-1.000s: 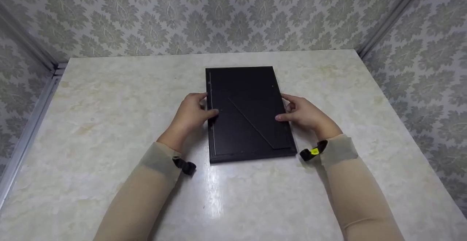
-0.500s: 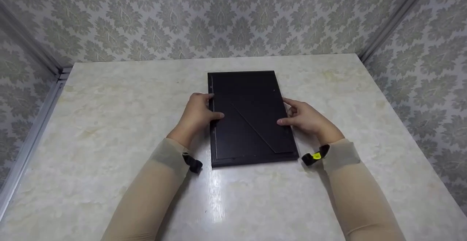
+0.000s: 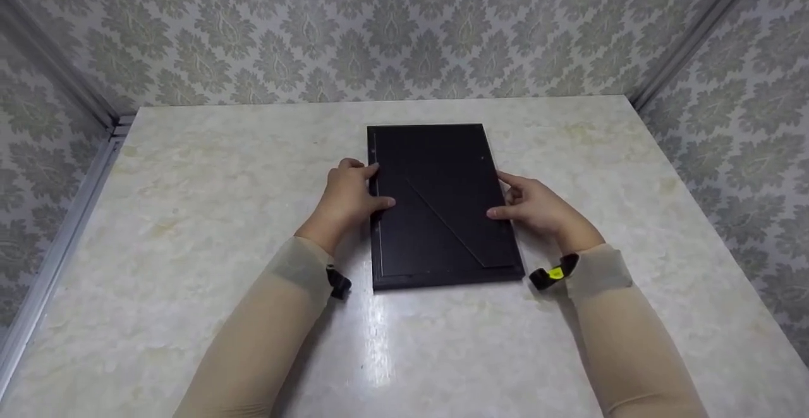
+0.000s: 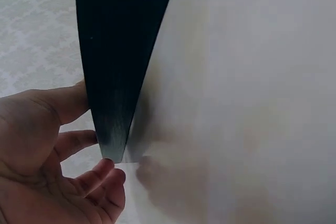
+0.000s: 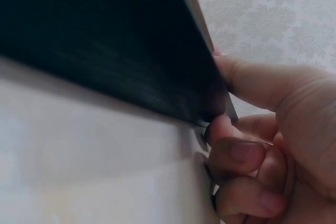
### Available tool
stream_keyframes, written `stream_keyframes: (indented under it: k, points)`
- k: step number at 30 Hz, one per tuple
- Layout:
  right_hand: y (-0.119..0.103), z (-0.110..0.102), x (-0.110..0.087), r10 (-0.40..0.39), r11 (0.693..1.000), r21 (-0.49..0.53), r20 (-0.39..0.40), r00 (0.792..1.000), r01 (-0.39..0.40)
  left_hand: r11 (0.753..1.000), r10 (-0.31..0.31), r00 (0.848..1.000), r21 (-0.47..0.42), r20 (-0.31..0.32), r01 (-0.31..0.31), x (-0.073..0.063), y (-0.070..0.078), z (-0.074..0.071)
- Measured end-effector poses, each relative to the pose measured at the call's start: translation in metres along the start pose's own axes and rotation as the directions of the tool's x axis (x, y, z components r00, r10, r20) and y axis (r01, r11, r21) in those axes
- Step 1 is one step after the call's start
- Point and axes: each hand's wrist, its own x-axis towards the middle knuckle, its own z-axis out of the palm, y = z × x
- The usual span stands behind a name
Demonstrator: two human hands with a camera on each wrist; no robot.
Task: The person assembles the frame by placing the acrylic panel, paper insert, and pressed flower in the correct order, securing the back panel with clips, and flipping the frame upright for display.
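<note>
The marble-look table (image 3: 189, 215) fills the booth from wall to wall, patterned wallpaper (image 3: 404, 32) rising behind it and on both sides, with metal corner rails (image 3: 60, 241) running down the left. Right in the middle of that surface lies the black picture frame (image 3: 442, 178), back side up, long edges running away from the person, and flat down on the table, which is why the hands come at it from the sides rather than from above. You can see the diagonal seam of its folded stand leg (image 3: 449, 225) crossing the back panel, lying flush, so nothing props the frame up. Now the left hand (image 3: 351, 200): it grips the left long edge, thumb laid over the top face, fingers curled narrow down the side; the left wrist view shows those fingertips (image 4: 102, 174) tucked right at the frame's lower edge where it meets the table. The right hand (image 3: 537, 206) mirrors it on the opposite edge, thumb on top, fingers (image 5: 236, 156) bent tight under the rim, as the right wrist view shows. A matched grip either side, I'd judge, keeps a flat, thin slab level and gives purchase where the table leaves no gap. Small black straps sit at both wrists, the right strap (image 3: 553, 272) with a yellow tag
</note>
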Motion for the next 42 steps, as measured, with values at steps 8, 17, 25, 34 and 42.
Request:
stream_keyframes:
  k: [8, 17, 25, 34, 42]
  points:
    - [-0.001, -0.001, -0.001, -0.003, 1.0, -0.016, -0.002, 1.0, 0.003, 0.997, 0.013, 1.0, 0.082, -0.016, -0.011, -0.008, 0.006, 0.0]
    - [0.0, -0.001, -0.001, 0.015, 1.0, -0.022, 0.005, 1.0, -0.015, 1.0, 0.009, 0.999, 0.02, -0.037, -0.008, -0.002, 0.0, 0.008]
    - [-0.001, 0.0, -0.002, 0.014, 1.0, -0.001, 0.003, 1.0, -0.014, 0.987, -0.066, 0.996, -0.15, -0.052, 0.057, 0.024, -0.018, 0.025]
    - [-0.001, 0.004, -0.001, 0.02, 1.0, -0.007, 0.001, 1.0, -0.02, 0.984, -0.097, 0.994, -0.153, -0.048, 0.089, 0.022, -0.026, 0.024]
    - [-0.003, 0.0, -0.003, 0.025, 1.0, -0.004, -0.001, 1.0, -0.025, 0.998, -0.054, 0.997, -0.047, -0.057, 0.052, 0.012, -0.015, 0.014]
